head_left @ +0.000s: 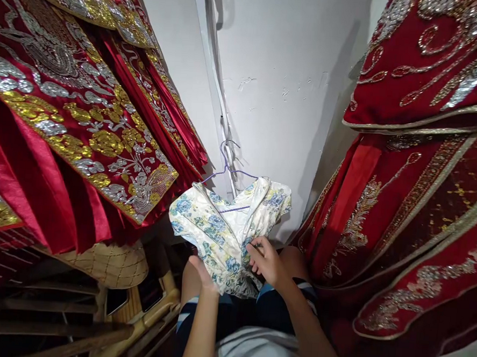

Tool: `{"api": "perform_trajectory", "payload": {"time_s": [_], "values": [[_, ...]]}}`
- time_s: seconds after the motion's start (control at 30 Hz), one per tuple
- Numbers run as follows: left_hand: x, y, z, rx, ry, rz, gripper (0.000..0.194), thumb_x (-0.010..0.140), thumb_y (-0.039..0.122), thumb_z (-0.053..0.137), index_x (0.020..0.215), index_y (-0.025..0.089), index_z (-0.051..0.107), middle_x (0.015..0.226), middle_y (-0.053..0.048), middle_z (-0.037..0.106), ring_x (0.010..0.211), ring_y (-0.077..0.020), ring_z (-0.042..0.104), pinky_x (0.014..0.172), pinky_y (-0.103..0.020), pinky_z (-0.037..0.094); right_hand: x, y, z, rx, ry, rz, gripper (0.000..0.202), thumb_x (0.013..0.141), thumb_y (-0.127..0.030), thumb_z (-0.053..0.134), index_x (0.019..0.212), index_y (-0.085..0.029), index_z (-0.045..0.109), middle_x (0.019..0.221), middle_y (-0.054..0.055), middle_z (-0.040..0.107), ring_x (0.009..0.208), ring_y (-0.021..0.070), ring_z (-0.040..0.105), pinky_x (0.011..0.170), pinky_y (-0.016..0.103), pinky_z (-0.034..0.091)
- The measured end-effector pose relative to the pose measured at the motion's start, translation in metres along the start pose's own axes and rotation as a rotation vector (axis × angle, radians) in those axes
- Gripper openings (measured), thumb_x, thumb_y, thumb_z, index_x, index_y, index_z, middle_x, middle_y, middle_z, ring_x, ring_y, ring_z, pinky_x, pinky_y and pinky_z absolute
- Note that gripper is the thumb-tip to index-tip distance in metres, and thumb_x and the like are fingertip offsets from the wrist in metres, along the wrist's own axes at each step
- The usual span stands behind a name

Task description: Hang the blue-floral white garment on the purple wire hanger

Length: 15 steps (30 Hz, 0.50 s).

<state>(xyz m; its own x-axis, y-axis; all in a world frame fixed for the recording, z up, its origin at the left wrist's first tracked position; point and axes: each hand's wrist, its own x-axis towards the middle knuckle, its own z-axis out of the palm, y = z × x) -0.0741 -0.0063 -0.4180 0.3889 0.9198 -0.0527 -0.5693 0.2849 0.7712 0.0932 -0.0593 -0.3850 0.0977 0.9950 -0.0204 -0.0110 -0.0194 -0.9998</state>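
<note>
A short-sleeved floral blouse [215, 228], white with blue and yellow flowers, hangs on a thin purple wire hanger [225, 168] in front of my knees. It has a V-shaped neckline, and its lower part is bunched near my lap. My right hand [266, 260] is at the front of the blouse, its fingers curled and pinched at the fabric below the neckline. At the lower left edge of the blouse is my left hand [205, 276]. Its thumb points up and out, while the other fingers are hidden behind the cloth.
Red garments with gold and silver sequins [107, 143] hang on the left. More beaded red garments [386, 209] fill the right side. A white pole [214, 53] leans along the pale wall [286, 52]. A bamboo chair [136, 328] stands at lower left.
</note>
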Motion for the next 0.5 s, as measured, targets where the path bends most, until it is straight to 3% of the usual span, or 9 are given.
{"api": "perform_trajectory", "payload": {"time_s": [0.03,0.1,0.17,0.27,0.37,0.5], "values": [[-0.004,0.002,-0.001,0.003,0.006,-0.036,0.068,0.066,0.071,0.073,0.112,0.020,0.070,0.122,-0.012,0.068,0.121,-0.0336,0.059,0.099,-0.048,0.051,0.001,0.003,0.003,-0.028,-0.023,0.007,0.040,0.088,-0.062,0.054,0.093,-0.023,0.044,0.060,-0.007,0.052,0.049,0.0127,0.051,0.048,0.024,0.038],[-0.010,0.009,0.003,0.043,0.038,-0.127,0.065,0.053,0.061,0.086,0.101,0.020,0.075,0.112,-0.012,0.073,0.121,-0.0374,0.060,0.100,-0.048,0.051,0.001,0.004,0.010,-0.071,-0.048,0.003,0.041,0.090,-0.064,0.050,0.084,-0.024,0.040,0.056,-0.008,0.048,0.047,0.0122,0.048,0.048,0.025,0.037],[-0.013,0.017,0.013,0.094,0.099,-0.176,0.054,0.058,0.048,0.088,0.101,0.018,0.076,0.108,-0.012,0.074,0.120,-0.0367,0.061,0.103,-0.049,0.049,0.002,0.003,0.013,-0.115,-0.050,-0.030,0.044,0.092,-0.063,0.045,0.076,-0.024,0.037,0.054,-0.007,0.045,0.046,0.0119,0.046,0.049,0.025,0.037],[-0.015,0.022,0.030,0.132,0.164,-0.113,0.050,0.066,0.042,0.085,0.109,0.018,0.074,0.113,-0.013,0.074,0.124,-0.0333,0.060,0.108,-0.047,0.044,0.003,0.002,0.013,-0.195,-0.040,-0.061,0.043,0.096,-0.058,0.039,0.071,-0.022,0.045,0.053,-0.005,0.047,0.047,0.0128,0.048,0.051,0.026,0.038],[-0.017,0.019,0.040,0.171,0.145,-0.081,0.056,0.066,0.043,0.085,0.113,0.016,0.072,0.115,-0.013,0.073,0.128,-0.0324,0.056,0.114,-0.046,0.036,0.004,0.003,0.008,-0.245,-0.021,-0.038,0.041,0.096,-0.054,0.037,0.077,-0.021,0.053,0.057,-0.002,0.055,0.048,0.0133,0.050,0.052,0.027,0.038],[-0.015,0.010,0.041,0.268,0.105,-0.075,0.053,0.065,0.043,0.085,0.109,0.015,0.072,0.109,-0.014,0.074,0.126,-0.0330,0.057,0.115,-0.046,0.033,0.005,0.003,0.002,-0.184,0.039,-0.036,0.037,0.094,-0.052,0.042,0.074,-0.022,0.051,0.056,-0.002,0.056,0.046,0.0144,0.049,0.051,0.029,0.037]]}}
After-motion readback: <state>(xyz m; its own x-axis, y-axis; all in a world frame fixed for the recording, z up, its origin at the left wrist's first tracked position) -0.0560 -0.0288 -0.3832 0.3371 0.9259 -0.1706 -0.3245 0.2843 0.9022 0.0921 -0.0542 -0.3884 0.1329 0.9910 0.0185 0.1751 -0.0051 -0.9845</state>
